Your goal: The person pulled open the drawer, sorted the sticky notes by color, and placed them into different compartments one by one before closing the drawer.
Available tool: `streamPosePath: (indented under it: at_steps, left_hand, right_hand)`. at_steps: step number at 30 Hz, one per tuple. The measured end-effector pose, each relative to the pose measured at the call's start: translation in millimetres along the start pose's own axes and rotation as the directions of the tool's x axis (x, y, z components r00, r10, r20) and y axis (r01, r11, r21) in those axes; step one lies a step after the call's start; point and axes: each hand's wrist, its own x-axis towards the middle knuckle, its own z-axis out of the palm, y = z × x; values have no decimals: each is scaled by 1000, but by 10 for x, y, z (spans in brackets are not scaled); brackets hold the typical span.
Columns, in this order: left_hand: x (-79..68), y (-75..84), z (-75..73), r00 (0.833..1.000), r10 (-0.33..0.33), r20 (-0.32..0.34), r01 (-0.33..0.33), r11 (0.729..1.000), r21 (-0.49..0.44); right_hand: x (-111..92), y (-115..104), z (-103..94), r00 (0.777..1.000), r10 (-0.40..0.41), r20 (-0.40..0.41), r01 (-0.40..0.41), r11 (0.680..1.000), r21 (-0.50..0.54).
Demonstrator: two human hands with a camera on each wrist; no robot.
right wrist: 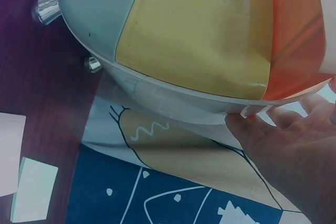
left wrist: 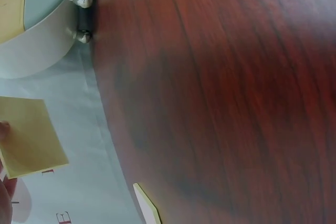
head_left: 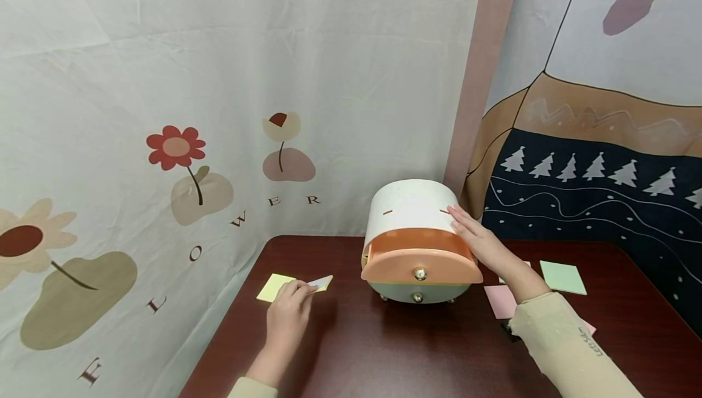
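Observation:
My left hand [head_left: 289, 316] pinches a yellow sticky note pad [head_left: 323, 282] left of a small drawer box, clear of it. In the left wrist view the yellow pad [left wrist: 31, 137] shows its flat face, with only fingertips visible at the edge. The box has a rounded white casing [head_left: 411, 203] and small metal feet. Its orange drawer [head_left: 392, 267] is pulled out; a yellow drawer [right wrist: 194, 35] and a grey-green drawer [right wrist: 97, 9] show below it in the right wrist view. My right hand [head_left: 485, 248] rests with extended fingers against the casing's right side.
Another yellow pad [head_left: 272, 288] lies on the dark red table [head_left: 362, 349] behind my left hand. Right of the box lie a pink pad [head_left: 500, 302], a green pad [head_left: 563, 277] and a small black object [head_left: 510, 331], partly under my right arm. A printed curtain [head_left: 351, 81] hangs behind.

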Motion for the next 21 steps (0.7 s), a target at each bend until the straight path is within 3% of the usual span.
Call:
streamPosePath:
  at_steps: [8,21]
  left_hand:
    - [84,57,-22,993,41,-108,-47,998,-52]
    - [307,223,-126,972,75,-224,-107,986,-132]
  right_hand:
    - [4,-10,2,1000,7,3,-7,1000,-2]
    - [-17,-20,-11,1000,1,3,-1,1000,0]
